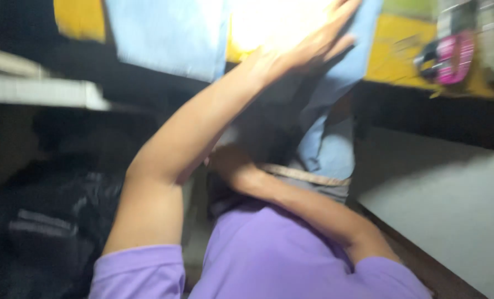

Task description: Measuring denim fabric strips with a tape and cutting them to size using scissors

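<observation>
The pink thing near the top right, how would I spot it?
Start at the yellow surface running along the top of the view. Follow it right, past the light blue cloth under the person's left hand. There sits the pink object, blurred, the only bright pink thing among grey and dark items.

Blurred pink-and-black package (451, 55) at upper right.

Yellow-topped table (402, 61) along the far side, dark beneath, carrying a pale blue cloth (169, 36) spread on its left and middle part with one end hanging over the near edge, and a blurred pink and black object (452, 58) lying at the far right.
</observation>
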